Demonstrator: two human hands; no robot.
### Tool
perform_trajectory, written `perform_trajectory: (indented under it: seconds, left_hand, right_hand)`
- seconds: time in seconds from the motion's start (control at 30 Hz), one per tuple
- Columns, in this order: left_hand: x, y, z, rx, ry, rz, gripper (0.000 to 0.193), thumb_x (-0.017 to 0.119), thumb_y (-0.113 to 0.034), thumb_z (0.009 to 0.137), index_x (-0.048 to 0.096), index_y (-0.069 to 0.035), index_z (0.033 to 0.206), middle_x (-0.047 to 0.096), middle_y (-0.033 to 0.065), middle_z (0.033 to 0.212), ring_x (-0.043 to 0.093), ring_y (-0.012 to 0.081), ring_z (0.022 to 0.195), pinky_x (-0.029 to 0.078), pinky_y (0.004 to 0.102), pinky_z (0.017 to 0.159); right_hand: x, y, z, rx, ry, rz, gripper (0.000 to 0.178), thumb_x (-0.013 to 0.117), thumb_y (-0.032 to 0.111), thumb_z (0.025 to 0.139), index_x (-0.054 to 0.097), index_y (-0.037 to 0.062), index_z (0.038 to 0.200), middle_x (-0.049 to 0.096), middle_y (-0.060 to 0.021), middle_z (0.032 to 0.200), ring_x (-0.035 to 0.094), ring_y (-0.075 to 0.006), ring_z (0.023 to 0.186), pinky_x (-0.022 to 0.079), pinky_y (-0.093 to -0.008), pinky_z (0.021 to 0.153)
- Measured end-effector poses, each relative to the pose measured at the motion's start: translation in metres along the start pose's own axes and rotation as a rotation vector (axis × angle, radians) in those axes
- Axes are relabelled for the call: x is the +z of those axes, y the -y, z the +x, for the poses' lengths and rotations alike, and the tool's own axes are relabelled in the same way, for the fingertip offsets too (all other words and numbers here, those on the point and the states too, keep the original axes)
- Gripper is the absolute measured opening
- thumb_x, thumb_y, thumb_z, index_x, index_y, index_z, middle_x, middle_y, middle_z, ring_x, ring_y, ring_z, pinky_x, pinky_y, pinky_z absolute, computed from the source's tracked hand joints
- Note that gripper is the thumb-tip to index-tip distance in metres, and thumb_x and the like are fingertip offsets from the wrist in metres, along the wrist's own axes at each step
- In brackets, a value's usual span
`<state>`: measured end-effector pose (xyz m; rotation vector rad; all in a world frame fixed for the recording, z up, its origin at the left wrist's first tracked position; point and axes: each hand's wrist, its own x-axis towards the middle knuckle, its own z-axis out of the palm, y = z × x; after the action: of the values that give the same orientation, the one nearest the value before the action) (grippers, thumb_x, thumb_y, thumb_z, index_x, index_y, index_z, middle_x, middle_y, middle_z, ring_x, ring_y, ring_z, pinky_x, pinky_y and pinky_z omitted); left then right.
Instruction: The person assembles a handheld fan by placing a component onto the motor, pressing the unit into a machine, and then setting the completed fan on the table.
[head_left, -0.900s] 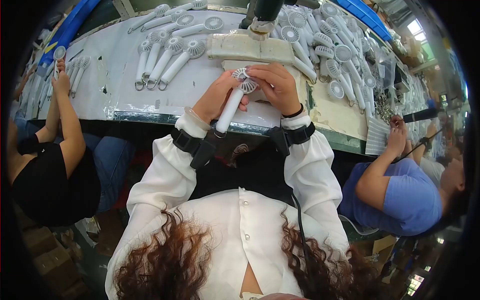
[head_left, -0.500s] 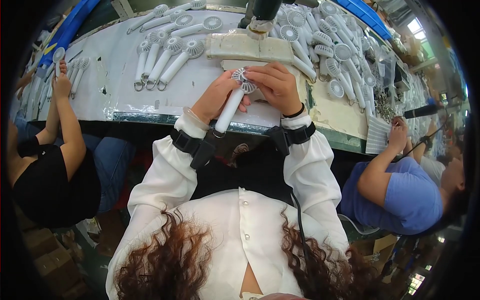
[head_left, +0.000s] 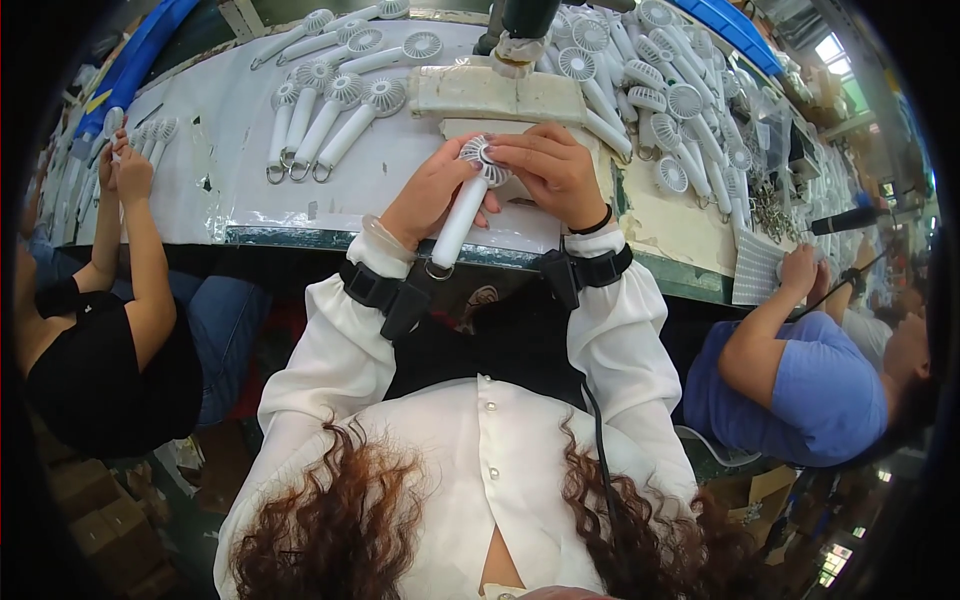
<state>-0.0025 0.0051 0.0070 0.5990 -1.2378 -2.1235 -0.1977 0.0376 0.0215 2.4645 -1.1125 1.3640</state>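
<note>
Here, a long white workbench [head_left: 250,150] running left to right, its near edge [head_left: 300,238] dark and just ahead of both wrists. On the left stretch, a loose row of white handheld fans [head_left: 330,110], with bare table between them and the near edge. On the right, a dense pile of fans [head_left: 660,90], crowded up to the far rim, little free room there. Between the two groups, a beige padded block [head_left: 500,95] under a dark post [head_left: 528,18]. At the left end, a co-worker's arm [head_left: 140,250] in a black top; at the right end, another co-worker [head_left: 810,370] in blue, hand on a grey pad [head_left: 752,272].

Near the middle, just inside the near edge, one white fan [head_left: 462,205] held tilted, ring end toward the body, round head away. Left hand [head_left: 432,195] wrapped firmly around the handle from the left. Right hand [head_left: 552,172] curled over the fan's head, fingertips [head_left: 500,150] pinched on the grille. Hands touching each other over the fan.
</note>
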Motion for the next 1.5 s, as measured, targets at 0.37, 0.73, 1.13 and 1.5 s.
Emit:
perform_trajectory:
  seconds: [0.37, 0.73, 1.13, 1.5]
  left_hand:
    - [0.003, -0.003, -0.003, -0.009, -0.022, 0.029, 0.046, 0.036, -0.015, 0.096, 0.034, -0.003, 0.14, 0.06, 0.0135, 0.086, 0.06, 0.0163, 0.065, 0.052, 0.0274, 0.053]
    - [0.009, -0.01, -0.007, -0.055, -0.05, 0.08, 0.045, 0.036, -0.016, 0.097, 0.035, -0.008, 0.142, 0.06, 0.0101, 0.074, 0.056, 0.0138, 0.055, 0.048, 0.0253, 0.048]
    - [0.006, -0.009, -0.006, -0.068, -0.048, 0.11, 0.044, 0.034, -0.016, 0.097, 0.036, -0.009, 0.141, 0.059, 0.0099, 0.072, 0.053, 0.0133, 0.053, 0.046, 0.0251, 0.046]
    - [0.007, -0.008, -0.004, -0.042, -0.049, 0.111, 0.044, 0.033, -0.017, 0.096, 0.036, -0.009, 0.139, 0.058, 0.0086, 0.071, 0.052, 0.0127, 0.052, 0.045, 0.0245, 0.046]
  right_hand:
    - [-0.002, 0.0, 0.001, 0.041, 0.03, 0.043, 0.035, 0.07, -0.003, 0.068, 0.073, 0.0149, 0.098, 0.068, 0.0008, 0.092, 0.06, -0.0208, 0.083, 0.053, -0.03, 0.07]
    - [-0.004, -0.001, -0.001, 0.04, 0.065, 0.048, 0.034, 0.071, -0.002, 0.068, 0.073, 0.0145, 0.098, 0.069, -0.0002, 0.094, 0.06, -0.0213, 0.083, 0.053, -0.0306, 0.07]
    - [-0.009, 0.004, 0.0, 0.023, 0.099, 0.072, 0.031, 0.068, 0.001, 0.07, 0.073, 0.0108, 0.099, 0.07, -0.0036, 0.098, 0.061, -0.0229, 0.082, 0.053, -0.0314, 0.072]
    - [-0.008, 0.003, -0.001, 0.04, 0.108, 0.066, 0.031, 0.071, 0.0, 0.07, 0.074, 0.0105, 0.099, 0.07, -0.0044, 0.1, 0.061, -0.0233, 0.084, 0.052, -0.0313, 0.073]
